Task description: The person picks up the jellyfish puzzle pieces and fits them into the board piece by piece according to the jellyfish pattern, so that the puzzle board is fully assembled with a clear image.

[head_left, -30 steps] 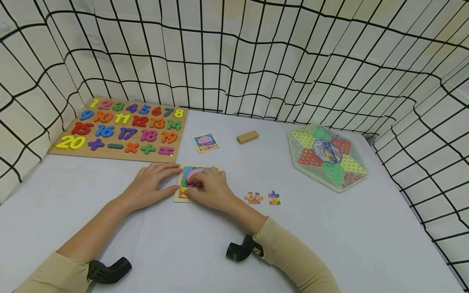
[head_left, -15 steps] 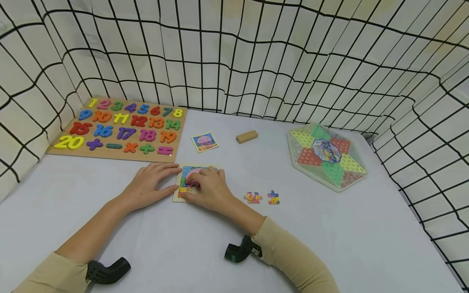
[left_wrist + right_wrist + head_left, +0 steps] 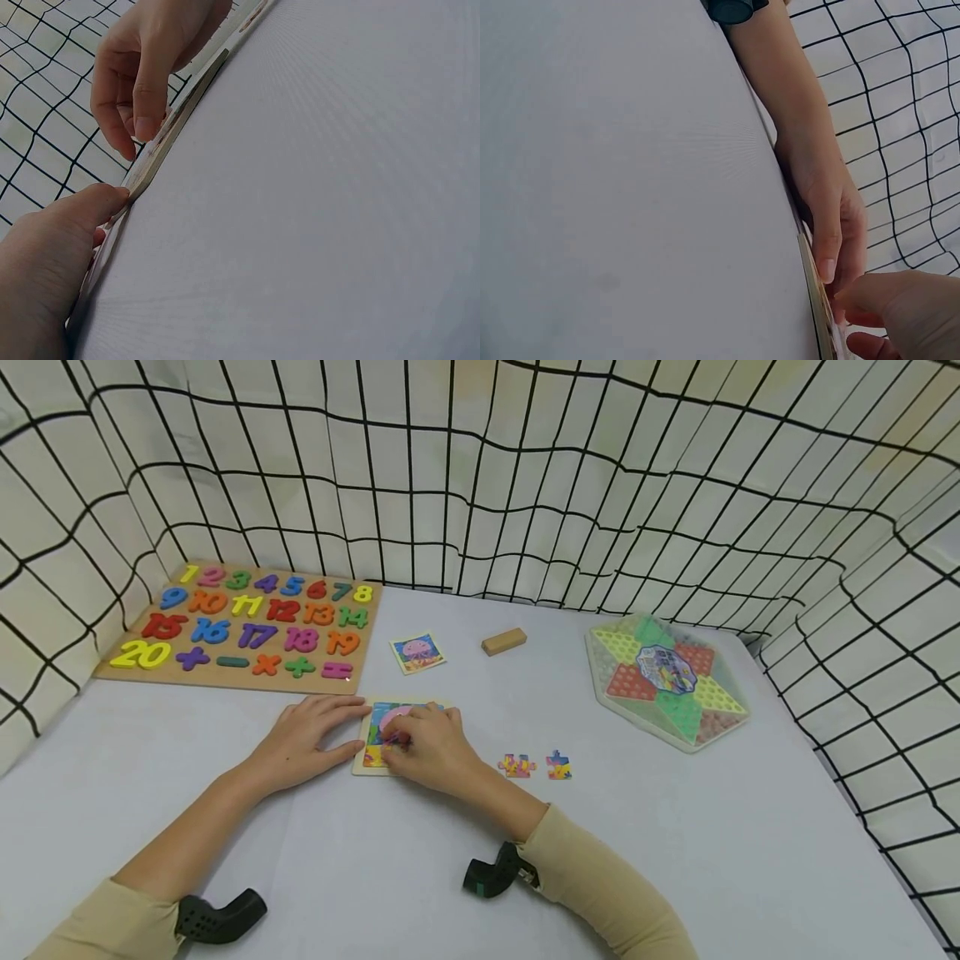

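Observation:
In the head view a small jigsaw puzzle board [image 3: 369, 770] with a light wooden frame and a pink sea-creature picture lies flat. My left hand [image 3: 303, 743] rests at the board's left side, thumb and fingers extended to its edge. In the left wrist view the left thumb [image 3: 105, 199] touches the rim. My right hand [image 3: 431, 745] is over the board, thumb and fingers curled around a small jigsaw piece near the lower left of the picture. That piece is mostly hidden by the fingers. Two loose jigsaw pieces, a pink-yellow piece [image 3: 517, 766] and a blue-yellow piece [image 3: 558, 765], lie to the right.
A number board [image 3: 240, 677] with colourful numerals lies at the back left. Behind the puzzle are a small picture card [image 3: 417, 653] and a wooden block [image 3: 504, 642]. A hexagonal Chinese checkers box [image 3: 667, 681] sits at right. Black netting [image 3: 465, 502] surrounds the table.
My right thumb shifts a little toward the board's lower left, then back to the right, with the fingers staying at the same spot. The left hand keeps its place at the board.

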Available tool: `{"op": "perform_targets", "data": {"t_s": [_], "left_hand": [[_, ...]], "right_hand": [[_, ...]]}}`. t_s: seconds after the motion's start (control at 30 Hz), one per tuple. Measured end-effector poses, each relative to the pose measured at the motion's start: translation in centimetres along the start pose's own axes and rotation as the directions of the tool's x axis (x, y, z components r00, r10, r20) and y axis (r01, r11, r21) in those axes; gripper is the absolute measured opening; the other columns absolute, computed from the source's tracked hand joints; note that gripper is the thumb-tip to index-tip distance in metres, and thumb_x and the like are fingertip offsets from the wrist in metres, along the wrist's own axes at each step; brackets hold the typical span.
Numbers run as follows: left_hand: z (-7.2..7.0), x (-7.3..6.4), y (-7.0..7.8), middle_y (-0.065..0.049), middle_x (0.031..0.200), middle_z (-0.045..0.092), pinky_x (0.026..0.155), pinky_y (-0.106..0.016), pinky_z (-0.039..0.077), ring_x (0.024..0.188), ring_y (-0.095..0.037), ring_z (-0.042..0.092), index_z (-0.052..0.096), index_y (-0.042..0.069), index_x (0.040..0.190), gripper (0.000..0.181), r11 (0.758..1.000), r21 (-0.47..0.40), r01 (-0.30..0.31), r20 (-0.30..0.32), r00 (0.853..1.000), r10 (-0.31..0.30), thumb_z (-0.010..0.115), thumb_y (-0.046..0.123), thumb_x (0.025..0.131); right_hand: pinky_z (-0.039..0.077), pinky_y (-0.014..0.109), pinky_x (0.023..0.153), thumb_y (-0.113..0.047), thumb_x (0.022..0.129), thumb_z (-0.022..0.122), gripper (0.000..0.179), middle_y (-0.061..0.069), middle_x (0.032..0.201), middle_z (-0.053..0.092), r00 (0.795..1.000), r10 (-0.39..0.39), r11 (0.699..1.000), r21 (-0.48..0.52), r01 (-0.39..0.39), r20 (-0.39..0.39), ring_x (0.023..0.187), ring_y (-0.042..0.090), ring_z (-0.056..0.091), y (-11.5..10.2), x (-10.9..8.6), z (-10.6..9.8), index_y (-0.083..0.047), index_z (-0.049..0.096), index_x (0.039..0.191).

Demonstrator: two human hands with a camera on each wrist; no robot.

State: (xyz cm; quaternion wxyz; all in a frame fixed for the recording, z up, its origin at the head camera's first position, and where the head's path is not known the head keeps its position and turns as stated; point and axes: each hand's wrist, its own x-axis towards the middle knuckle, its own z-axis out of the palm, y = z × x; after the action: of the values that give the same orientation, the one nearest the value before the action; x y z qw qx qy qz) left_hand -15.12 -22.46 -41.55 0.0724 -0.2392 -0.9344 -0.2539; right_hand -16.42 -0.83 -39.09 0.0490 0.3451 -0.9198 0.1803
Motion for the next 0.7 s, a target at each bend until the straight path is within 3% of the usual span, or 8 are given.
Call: {"op": "perform_targets", "data": {"t_s": [0.2, 0.7], "left_hand": [[0.0, 0.0, 0.1, -0.012, 0.134, 0.047, 0.090, -0.055, 0.027, 0.123, -0.033, 0.035, 0.054, 0.010, 0.128, 0.050, 1.000, 0.005, 0.008, 0.004, 1.000, -0.008, 0.062, 0.036, 0.086], [0.2, 0.1, 0.0, -0.013, 0.133, 0.047, 0.091, -0.056, 0.025, 0.123, -0.035, 0.034, 0.054, 0.009, 0.127, 0.050, 1.000, -0.008, 0.007, -0.003, 1.000, -0.007, 0.062, 0.035, 0.086]], "right_hand": [[0.030, 0.030, 0.074, -0.028, 0.079, 0.069, 0.013, -0.011, 0.079, 0.056, 1.000, 0.013, 0.999, 0.036, -0.013, -0.013, 0.078, 0.006, 0.045, 0.7, -0.7, -1.2, -0.023, 0.068, 0.092], [0.033, 0.037, 0.077, -0.018, 0.082, 0.067, 0.011, -0.005, 0.082, 0.059, 0.998, 0.059, 0.994, 0.089, -0.056, -0.036, 0.084, 0.013, 0.049, 5.4, -4.3, -2.8, -0.017, 0.068, 0.093]]}}
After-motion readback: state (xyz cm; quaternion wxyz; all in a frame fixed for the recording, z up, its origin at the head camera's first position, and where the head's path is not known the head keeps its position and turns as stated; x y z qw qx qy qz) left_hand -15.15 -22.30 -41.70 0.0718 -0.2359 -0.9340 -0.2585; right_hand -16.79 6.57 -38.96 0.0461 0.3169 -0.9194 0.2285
